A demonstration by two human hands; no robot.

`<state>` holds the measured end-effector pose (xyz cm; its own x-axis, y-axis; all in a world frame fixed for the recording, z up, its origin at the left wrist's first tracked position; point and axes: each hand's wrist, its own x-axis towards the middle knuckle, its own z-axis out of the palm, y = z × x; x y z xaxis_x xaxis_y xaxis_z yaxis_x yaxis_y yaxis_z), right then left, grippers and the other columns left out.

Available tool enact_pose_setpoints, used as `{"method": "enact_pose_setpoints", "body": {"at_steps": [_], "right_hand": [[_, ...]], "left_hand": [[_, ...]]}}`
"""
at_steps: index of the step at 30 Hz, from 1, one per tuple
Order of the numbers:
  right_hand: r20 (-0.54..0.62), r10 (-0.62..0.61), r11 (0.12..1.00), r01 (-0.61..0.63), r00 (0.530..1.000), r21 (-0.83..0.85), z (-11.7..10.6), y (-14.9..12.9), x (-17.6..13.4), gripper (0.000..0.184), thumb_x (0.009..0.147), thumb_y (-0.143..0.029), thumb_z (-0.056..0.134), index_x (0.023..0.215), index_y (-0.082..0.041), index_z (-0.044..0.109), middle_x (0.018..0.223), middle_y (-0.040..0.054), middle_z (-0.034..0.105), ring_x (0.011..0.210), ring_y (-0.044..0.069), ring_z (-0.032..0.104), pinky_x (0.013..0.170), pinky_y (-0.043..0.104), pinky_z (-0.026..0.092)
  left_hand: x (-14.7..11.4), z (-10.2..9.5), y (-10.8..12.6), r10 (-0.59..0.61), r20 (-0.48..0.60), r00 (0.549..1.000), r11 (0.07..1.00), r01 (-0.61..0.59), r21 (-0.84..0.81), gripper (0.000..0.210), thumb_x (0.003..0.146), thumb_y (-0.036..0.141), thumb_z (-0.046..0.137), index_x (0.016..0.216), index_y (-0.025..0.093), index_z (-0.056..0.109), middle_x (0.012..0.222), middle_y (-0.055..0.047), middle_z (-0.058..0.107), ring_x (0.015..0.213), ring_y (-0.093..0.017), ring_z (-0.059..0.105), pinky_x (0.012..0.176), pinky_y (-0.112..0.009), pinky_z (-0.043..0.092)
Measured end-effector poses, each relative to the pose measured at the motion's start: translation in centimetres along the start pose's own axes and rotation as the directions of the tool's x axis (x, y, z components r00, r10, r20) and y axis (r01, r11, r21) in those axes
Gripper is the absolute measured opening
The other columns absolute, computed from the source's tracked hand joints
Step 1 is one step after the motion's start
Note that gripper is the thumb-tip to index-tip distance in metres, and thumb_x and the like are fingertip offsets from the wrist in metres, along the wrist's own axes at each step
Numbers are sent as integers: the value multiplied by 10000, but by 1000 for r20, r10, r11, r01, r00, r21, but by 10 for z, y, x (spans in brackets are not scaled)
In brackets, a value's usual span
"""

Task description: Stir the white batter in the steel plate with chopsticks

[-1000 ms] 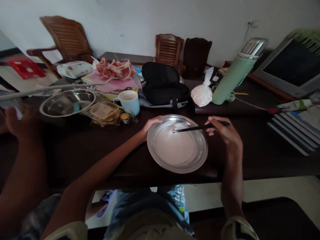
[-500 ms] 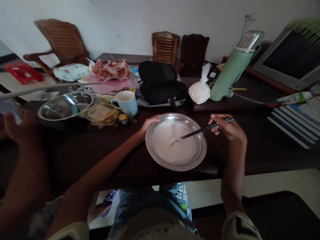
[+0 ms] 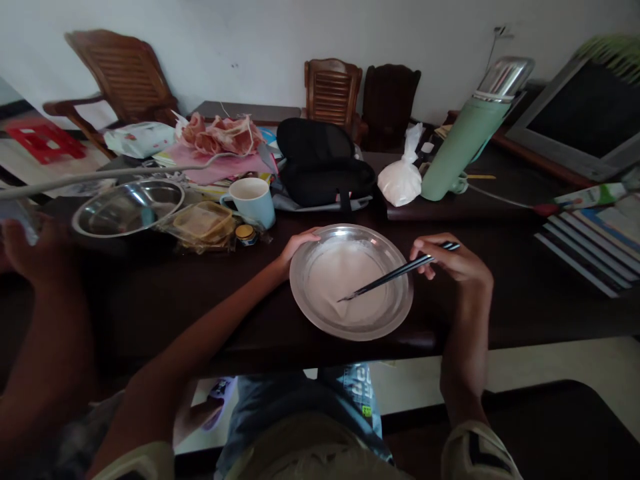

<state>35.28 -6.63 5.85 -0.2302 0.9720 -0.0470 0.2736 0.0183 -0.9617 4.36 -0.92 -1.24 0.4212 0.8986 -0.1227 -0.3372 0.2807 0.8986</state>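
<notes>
A round metal bowl [image 3: 304, 303] stands near the front edge of the dark table, with a pale, creamy liquid [image 3: 345, 267] inside. My left hand [image 3: 299, 245] grips the bowl's far left rim, its thumb over the edge. In my right hand [image 3: 447, 257], at the right of the bowl, are black chopsticks [image 3: 395, 273] held at a slant. Their tips dip into the liquid left of the bowl's middle and raise a small ripple. The fingers of my right hand are closed around the upper end.
Behind the bowl are a light blue mug [image 3: 254, 203], a small jar [image 3: 245, 234], a plastic container [image 3: 203, 223], an unfilled metal basin [image 3: 127, 210], a black case [image 3: 325, 167], a bag of white powder [image 3: 401, 180] and a green thermos [image 3: 463, 147]. Books [image 3: 595, 247] lie right. Another person's hand [image 3: 30, 247] holds something at left.
The chopstick tips have moved through the liquid toward me and to the left. My right hand has shifted slightly with them. My left hand stays on the rim.
</notes>
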Motion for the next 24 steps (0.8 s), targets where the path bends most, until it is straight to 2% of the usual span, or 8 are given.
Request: {"method": "enact_pose_setpoints", "body": {"at_steps": [3, 4, 7, 8, 12, 16, 21, 24], "right_hand": [[-193, -23, 999, 32, 981, 42, -2, 0, -2, 396, 735, -554, 724, 631, -175, 673, 456, -4, 591, 352, 93, 514, 355, 198, 411], [-197, -36, 998, 47, 980, 48, -3, 0, -2, 389, 740, -553, 720, 643, -179, 675, 466, -5, 597, 362, 94, 522, 364, 198, 419], [6, -23, 1000, 23, 1000, 9, -3, 0, -2, 388, 763, -548, 701, 662, -174, 691, 481, 9, 607, 375, 105, 534, 373, 212, 428], [29, -9, 1000, 9, 1000, -4, -3, 0, -2, 395, 765, -551, 697, 650, -172, 690, 469, 11, 600, 363, 105, 522, 362, 216, 419], [-192, -28, 999, 34, 981, 29, -3, 0, -1, 392, 738, -570, 710, 633, -194, 673, 466, 6, 599, 356, 110, 520, 353, 222, 417], [-36, -12, 1000, 12, 999, -15, -3, 0, -2, 393, 746, -559, 707, 648, -179, 693, 465, 11, 603, 363, 117, 536, 363, 225, 425], [-237, -49, 998, 57, 970, 29, -4, 0, -1, 397, 726, -572, 719, 615, -193, 674, 463, 14, 602, 357, 121, 532, 349, 232, 419], [-89, -30, 999, 31, 996, 13, -3, 0, -1, 381, 729, -554, 726, 642, -184, 699, 486, 19, 617, 381, 127, 553, 377, 239, 446]], "left_hand": [[-1, 0, 0, 5, 11, 1000, 1000, -5, 3, 384, 691, 215, 603, 1049, 144, 721, 968, -76, 725, 906, -247, 648, 814, -339, 460], [-1, 1, 0, 4, 17, 1000, 1000, -4, 5, 388, 692, 216, 604, 1055, 144, 720, 976, -76, 724, 908, -245, 648, 817, -339, 459], [-2, 1, 1, 9, 14, 1000, 1000, -9, 6, 381, 690, 214, 604, 1046, 148, 725, 992, -70, 723, 908, -241, 647, 816, -333, 460], [-3, 2, 1, 14, 7, 1000, 1000, -14, 5, 376, 689, 213, 604, 1039, 149, 727, 990, -68, 724, 906, -241, 647, 813, -332, 460], [-3, 3, 2, 8, 4, 1000, 1000, -8, 2, 363, 698, 213, 605, 1033, 150, 731, 975, -67, 726, 884, -233, 646, 809, -326, 458], [-1, 1, 0, 12, 3, 1000, 1000, -12, 2, 370, 691, 205, 601, 1034, 156, 730, 975, -61, 725, 888, -225, 644, 825, -324, 455], [0, 1, 0, 7, 13, 1000, 1000, -7, 9, 377, 690, 203, 600, 1040, 151, 727, 986, -69, 726, 916, -244, 644, 821, -331, 454], [-1, 2, 1, 8, 0, 1000, 1000, -8, 8, 367, 683, 196, 599, 1022, 152, 733, 976, -63, 729, 910, -241, 642, 820, -330, 455]]}}
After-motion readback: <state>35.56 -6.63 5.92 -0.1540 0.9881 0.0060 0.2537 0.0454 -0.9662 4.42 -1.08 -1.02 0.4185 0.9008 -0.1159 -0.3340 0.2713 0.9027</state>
